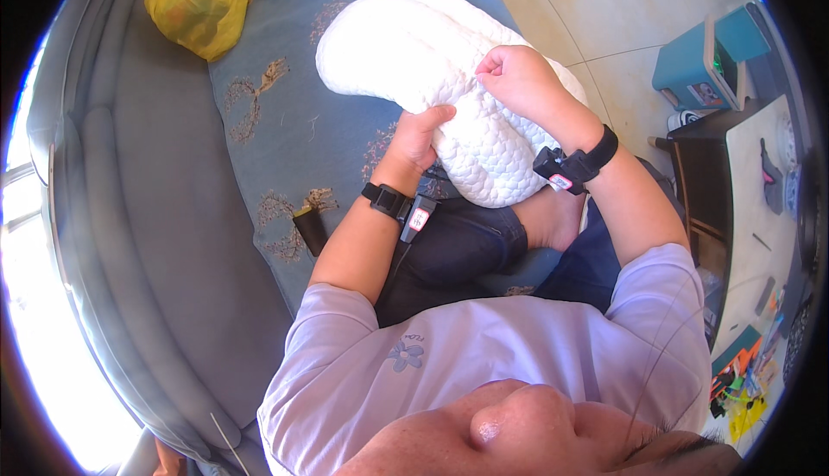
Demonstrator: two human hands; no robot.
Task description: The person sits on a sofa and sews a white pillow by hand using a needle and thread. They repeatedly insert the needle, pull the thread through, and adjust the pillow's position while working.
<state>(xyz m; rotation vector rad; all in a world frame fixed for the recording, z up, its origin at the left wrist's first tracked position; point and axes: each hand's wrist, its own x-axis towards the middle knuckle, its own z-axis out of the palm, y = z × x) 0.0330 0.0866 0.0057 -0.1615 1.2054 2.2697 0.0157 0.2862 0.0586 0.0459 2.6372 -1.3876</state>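
Note:
A white, thick woven or quilted cushion (401, 35) lies across my lap and the sofa cover. My left hand (421, 132) grips its near left edge, with the thumb on top and the fingers underneath, partly hidden. Over the upper right part of the cushion is my right hand (515, 77), its thumb and forefinger pinched together at the woven surface. Whether a thin thread or needle is between those fingertips is too small to tell. Both wrists wear black straps with small devices.
A blue patterned cover (291, 152) lies on the grey sofa (162, 217), with a yellow plastic bag (201, 6) at the top left. A dark small box (311, 230) lies by my left forearm. To the right stand a cluttered table (745, 217) and a teal bin (686, 64).

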